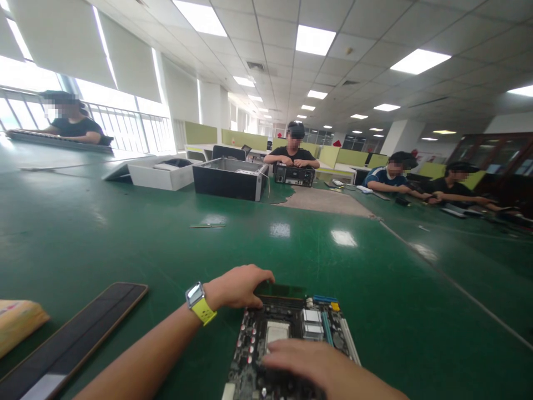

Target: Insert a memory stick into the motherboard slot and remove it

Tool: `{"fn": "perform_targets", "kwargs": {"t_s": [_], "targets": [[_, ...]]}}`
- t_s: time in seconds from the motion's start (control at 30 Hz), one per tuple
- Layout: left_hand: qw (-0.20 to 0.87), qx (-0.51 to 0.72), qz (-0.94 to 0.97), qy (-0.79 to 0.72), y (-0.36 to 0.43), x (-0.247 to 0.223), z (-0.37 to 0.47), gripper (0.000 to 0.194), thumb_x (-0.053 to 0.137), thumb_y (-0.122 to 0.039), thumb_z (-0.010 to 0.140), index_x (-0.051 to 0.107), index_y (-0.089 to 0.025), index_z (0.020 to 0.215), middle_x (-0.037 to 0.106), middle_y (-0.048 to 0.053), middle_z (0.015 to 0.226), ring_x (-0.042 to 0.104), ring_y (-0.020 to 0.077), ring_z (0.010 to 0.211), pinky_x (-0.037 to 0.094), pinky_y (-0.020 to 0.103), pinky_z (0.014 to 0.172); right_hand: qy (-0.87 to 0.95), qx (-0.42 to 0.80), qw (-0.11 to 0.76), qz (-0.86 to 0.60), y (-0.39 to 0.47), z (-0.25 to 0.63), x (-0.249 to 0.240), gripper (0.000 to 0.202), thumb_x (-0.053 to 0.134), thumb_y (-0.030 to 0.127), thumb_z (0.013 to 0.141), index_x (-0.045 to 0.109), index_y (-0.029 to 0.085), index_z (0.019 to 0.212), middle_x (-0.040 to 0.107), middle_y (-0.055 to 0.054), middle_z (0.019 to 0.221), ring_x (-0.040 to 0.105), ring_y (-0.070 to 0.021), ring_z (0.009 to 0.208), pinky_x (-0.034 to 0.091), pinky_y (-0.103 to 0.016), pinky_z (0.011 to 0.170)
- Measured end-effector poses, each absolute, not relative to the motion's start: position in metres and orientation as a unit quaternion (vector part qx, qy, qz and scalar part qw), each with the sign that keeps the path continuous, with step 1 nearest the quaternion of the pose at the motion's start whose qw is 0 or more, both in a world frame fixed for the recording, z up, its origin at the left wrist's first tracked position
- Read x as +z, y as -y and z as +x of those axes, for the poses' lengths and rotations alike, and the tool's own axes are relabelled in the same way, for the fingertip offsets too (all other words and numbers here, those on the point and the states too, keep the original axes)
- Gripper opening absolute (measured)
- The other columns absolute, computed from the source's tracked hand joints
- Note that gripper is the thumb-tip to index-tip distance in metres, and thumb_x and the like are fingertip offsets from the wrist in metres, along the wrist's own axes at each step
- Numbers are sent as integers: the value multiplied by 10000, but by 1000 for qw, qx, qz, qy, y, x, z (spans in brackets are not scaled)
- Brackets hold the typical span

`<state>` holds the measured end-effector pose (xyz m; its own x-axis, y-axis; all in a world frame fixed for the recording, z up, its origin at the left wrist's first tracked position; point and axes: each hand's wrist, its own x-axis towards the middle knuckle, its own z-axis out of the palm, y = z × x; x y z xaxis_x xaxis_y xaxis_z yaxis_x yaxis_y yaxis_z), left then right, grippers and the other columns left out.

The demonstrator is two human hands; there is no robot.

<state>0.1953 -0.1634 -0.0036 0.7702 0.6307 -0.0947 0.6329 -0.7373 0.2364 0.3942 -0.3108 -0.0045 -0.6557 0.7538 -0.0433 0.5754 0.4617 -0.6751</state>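
A motherboard lies on the green tabletop in front of me, its lower part cut off by the frame. At its far edge stands a green strip that looks like a memory module. My left hand, below a watch with a yellow-green strap, is at the far left corner. Its thumb and fingers are apart around the strip's left end; whether they touch it I cannot tell. Over the near half of the board hovers my right hand, slightly blurred, fingers stretched out, covering part of the pale central square.
Left of my forearm lie a dark flat panel and a yellowish packet. Farther off are a thin metal strip, a black computer case and a white box. Several people sit around the table.
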Motion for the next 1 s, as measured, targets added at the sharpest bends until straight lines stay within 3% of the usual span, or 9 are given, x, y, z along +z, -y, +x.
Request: {"fn": "perform_targets", "kwargs": {"t_s": [0.1,0.2,0.33,0.43,0.67,0.87,1.0], "targets": [[120,9,935,-333,163,-6,195,371,645,-267,715,574,-269,1079,661,42,1018,607,232,926,468,310,776,781,233,258,-519,294,406,-2,342,559,452,823,651,229,1065,591,-83,1223,498,-253,1162,356,-429,1019],[104,17,940,-324,164,-9,196,223,580,-196,736,587,-243,953,668,32,924,614,215,860,459,283,725,748,149,299,-573,277,416,-16,248,541,400,831,666,208,924,580,-106,1211,449,-265,1200,341,-456,1017],[87,16,943,-321,165,-10,199,154,559,-171,722,577,-228,864,660,19,842,612,201,788,441,261,663,766,167,250,-568,265,426,-40,311,528,434,841,644,204,1015,523,-107,1308,400,-263,1262,302,-463,1046],[87,17,944,-318,166,-9,200,136,555,-185,724,581,-229,851,661,14,832,608,197,764,436,258,639,775,174,230,-562,264,428,-50,344,508,445,860,624,215,1088,566,-95,1264,443,-254,1231,304,-456,1043],[95,30,943,-316,165,-13,200,136,538,-188,738,603,-229,851,673,23,860,615,198,822,447,271,714,770,155,237,-572,267,426,-52,351,493,455,873,616,215,1098,579,-84,1243,443,-252,1227,310,-444,1040],[87,28,942,-322,165,-10,200,119,541,-196,722,600,-229,820,663,9,806,598,181,737,422,250,621,768,162,237,-572,267,429,-55,423,485,471,872,566,218,1201,511,-92,1326,408,-256,1257,287,-454,1064],[83,44,941,-325,164,-11,199,81,547,-218,737,605,-221,793,660,9,790,596,177,737,421,250,639,763,167,245,-574,267,429,-55,435,506,460,856,551,228,1221,467,-87,1359,411,-257,1252,312,-445,1052]]}}
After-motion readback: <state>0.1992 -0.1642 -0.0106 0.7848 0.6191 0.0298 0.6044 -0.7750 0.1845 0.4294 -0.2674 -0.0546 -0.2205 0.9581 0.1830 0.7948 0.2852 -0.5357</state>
